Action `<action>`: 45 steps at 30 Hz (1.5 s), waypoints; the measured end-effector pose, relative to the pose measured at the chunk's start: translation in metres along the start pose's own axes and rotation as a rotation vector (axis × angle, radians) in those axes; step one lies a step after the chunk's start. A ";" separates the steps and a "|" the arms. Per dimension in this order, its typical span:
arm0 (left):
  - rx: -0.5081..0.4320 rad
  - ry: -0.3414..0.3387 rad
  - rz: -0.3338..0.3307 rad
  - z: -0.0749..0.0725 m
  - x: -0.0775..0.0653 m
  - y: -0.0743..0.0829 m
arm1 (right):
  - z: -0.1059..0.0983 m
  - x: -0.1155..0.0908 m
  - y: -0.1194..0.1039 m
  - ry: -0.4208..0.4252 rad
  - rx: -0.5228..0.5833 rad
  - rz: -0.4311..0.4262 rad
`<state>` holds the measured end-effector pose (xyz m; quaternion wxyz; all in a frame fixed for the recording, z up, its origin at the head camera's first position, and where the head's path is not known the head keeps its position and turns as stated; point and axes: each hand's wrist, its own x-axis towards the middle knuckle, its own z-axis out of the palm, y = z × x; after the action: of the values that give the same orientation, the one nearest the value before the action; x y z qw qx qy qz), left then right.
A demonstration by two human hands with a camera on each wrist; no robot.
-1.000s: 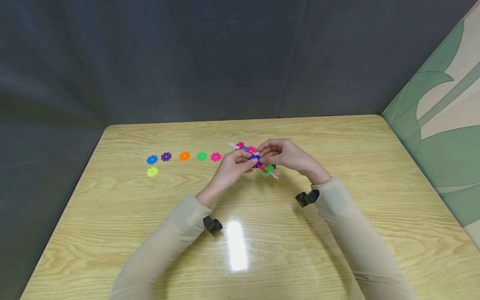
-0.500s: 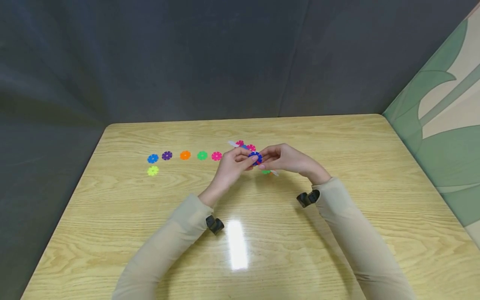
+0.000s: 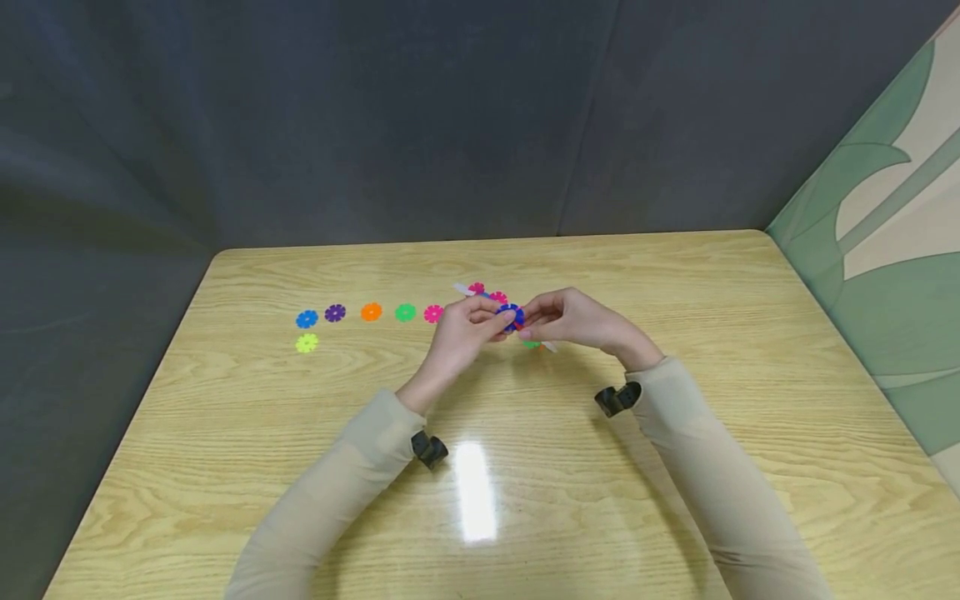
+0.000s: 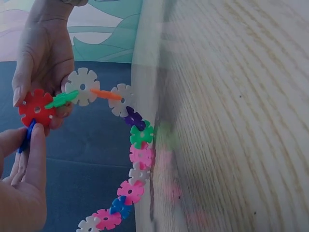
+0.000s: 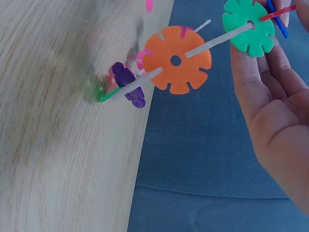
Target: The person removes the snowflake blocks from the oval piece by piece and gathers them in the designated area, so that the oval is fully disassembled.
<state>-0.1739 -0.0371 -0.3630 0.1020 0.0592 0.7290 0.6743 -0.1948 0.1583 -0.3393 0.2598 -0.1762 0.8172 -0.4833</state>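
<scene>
In the head view both hands meet above the back of the table. My left hand pinches a blue notched plastic disc between thumb and fingers. My right hand holds a red notched disc, and the blue disc's edge meets the red one's rim. From the red disc runs a chain of slotted discs: a green one by the right fingers, then a white one, an orange one and several more. The chain hangs down and trails along the tabletop behind the hands.
Left of the hands lie loose discs: pink, green, orange, purple, blue and yellow. Behind the wooden table hangs a dark curtain. A patterned cloth is at the right.
The blue disc has turned to face the head camera more, and the right hand has shifted slightly around the red disc. Over the last half second the hands stay nearly still.
</scene>
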 end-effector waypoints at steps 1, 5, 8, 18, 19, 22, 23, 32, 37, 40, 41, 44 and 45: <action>-0.011 -0.008 -0.008 0.000 0.000 0.000 | 0.000 0.000 0.000 0.003 0.003 0.001; -0.053 -0.035 -0.043 -0.001 0.002 0.000 | -0.002 -0.002 0.001 0.004 0.009 -0.011; -0.067 -0.054 -0.069 -0.002 0.003 0.001 | -0.003 -0.003 0.001 0.004 0.005 -0.019; -0.093 -0.120 -0.146 -0.013 0.006 -0.001 | -0.006 -0.005 0.002 -0.034 -0.002 -0.037; -0.102 -0.111 -0.148 -0.014 0.006 0.000 | -0.006 -0.006 0.002 -0.032 0.004 -0.033; -0.113 -0.071 -0.141 -0.019 0.004 0.001 | -0.006 -0.007 0.001 -0.013 0.025 -0.016; -0.118 -0.056 -0.140 -0.022 0.003 0.000 | -0.007 -0.008 0.002 -0.006 0.029 -0.011; -0.030 0.050 -0.153 -0.062 -0.005 -0.003 | -0.014 -0.013 0.004 0.045 0.033 -0.020; 0.021 0.101 -0.143 -0.090 -0.012 -0.005 | -0.015 -0.012 0.003 0.046 0.048 -0.031; 0.078 0.121 -0.144 -0.107 -0.017 -0.006 | -0.016 -0.012 0.003 0.048 0.053 -0.035; 0.101 0.124 -0.147 -0.113 -0.018 -0.007 | -0.016 -0.012 0.003 0.049 0.057 -0.039; 0.143 0.134 -0.151 -0.132 -0.025 -0.009 | -0.017 -0.011 0.003 0.059 0.061 -0.047; 0.154 0.137 -0.149 -0.138 -0.027 -0.010 | -0.017 -0.011 0.003 0.061 0.062 -0.048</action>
<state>-0.1782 -0.1777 -0.3611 0.0972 -0.0336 0.7864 0.6091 -0.1957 0.1777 -0.3325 0.2282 -0.1728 0.8048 -0.5199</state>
